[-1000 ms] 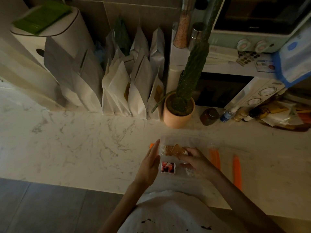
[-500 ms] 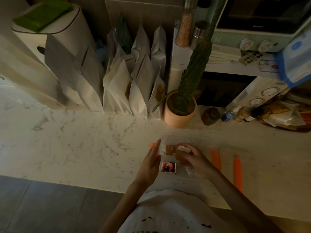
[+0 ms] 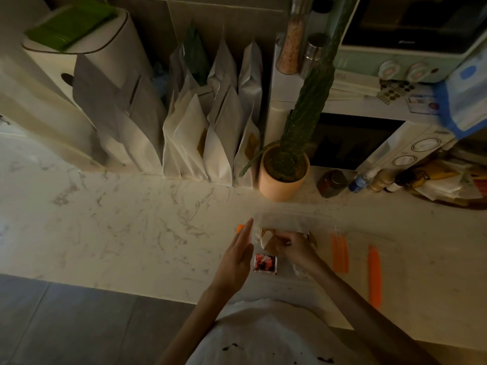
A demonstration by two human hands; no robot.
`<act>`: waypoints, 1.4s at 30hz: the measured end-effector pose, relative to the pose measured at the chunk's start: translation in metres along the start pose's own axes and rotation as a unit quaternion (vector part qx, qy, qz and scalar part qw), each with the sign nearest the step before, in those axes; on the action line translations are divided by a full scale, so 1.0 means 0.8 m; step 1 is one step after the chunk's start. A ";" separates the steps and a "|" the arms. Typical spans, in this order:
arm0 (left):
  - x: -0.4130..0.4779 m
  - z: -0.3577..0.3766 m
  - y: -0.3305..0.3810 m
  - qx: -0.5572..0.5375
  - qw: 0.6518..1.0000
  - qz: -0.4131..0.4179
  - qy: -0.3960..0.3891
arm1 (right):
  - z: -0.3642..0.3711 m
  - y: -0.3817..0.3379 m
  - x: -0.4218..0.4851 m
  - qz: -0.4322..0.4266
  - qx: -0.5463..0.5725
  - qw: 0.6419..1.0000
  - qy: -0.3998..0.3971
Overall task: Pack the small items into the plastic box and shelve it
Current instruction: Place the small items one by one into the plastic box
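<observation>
My left hand (image 3: 234,259) lies straight-fingered along the plastic box's (image 3: 311,222) left wall while my right hand (image 3: 297,249), inside it, pinches a brown packet (image 3: 269,239).

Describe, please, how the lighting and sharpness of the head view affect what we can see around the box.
Head view: dim and warm, brightest on the counter near the pot; the clear box nearly vanishes against the marble; the right hand and the packet it holds are motion-blurred, the left hand sharper; wide-angle distortion tilts the bags.
</observation>
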State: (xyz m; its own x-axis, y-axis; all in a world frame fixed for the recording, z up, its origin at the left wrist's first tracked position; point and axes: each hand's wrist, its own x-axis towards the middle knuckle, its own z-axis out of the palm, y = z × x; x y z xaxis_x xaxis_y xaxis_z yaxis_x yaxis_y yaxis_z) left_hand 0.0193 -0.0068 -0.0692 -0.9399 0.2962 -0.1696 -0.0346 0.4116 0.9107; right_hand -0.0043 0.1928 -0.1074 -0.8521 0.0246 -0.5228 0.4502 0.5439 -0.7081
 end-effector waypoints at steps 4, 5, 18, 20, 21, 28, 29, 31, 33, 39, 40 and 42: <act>0.000 0.000 0.000 0.001 1.000 0.001 -0.001 | 0.013 -0.001 0.015 0.021 0.022 0.999 0.025; 0.000 0.000 -0.001 -0.002 1.000 0.002 -0.002 | 0.014 0.000 0.017 0.020 0.052 0.998 0.022; -0.001 -0.001 0.001 0.008 1.000 0.003 -0.007 | 0.020 -0.015 -0.007 -0.119 -0.265 0.955 -0.066; -0.001 -0.001 0.002 0.006 1.000 0.004 -0.006 | 0.018 -0.018 -0.004 -0.115 -0.298 0.946 -0.049; -0.001 -0.001 0.003 0.003 1.000 0.004 -0.006 | 0.017 -0.016 -0.001 -0.124 -0.308 0.943 -0.039; 0.000 -0.002 0.004 -0.009 1.000 0.001 -0.015 | -0.021 -0.010 -0.009 -0.115 -0.151 0.982 -0.003; 0.000 -0.002 0.004 -0.011 1.000 0.002 -0.015 | -0.033 -0.010 -0.011 -0.112 -0.142 0.983 0.025; -0.001 -0.002 0.004 -0.013 1.000 0.005 -0.013 | -0.055 -0.010 -0.016 -0.117 -0.117 0.985 0.057; -0.001 -0.002 0.003 -0.012 1.000 0.008 -0.011 | -0.068 -0.012 -0.017 -0.136 -0.107 0.982 0.079; 0.000 -0.002 0.001 -0.010 1.000 0.002 -0.015 | -0.062 -0.017 -0.015 -0.179 -0.309 0.934 -0.010; 0.000 -0.002 0.000 -0.011 1.000 0.001 -0.017 | -0.060 -0.016 -0.013 -0.190 -0.365 0.911 -0.036; -0.001 -0.002 0.000 -0.012 1.000 0.000 -0.017 | -0.053 -0.015 -0.012 -0.189 -0.478 0.854 -0.081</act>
State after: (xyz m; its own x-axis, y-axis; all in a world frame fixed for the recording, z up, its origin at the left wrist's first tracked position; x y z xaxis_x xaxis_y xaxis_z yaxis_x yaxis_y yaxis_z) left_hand 0.0192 -0.0086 -0.0684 -0.9280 0.3249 -0.1826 -0.0439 0.3914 0.9192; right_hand -0.0126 0.2219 -0.0737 -0.8057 -0.3785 -0.4556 -0.3382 0.9254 -0.1708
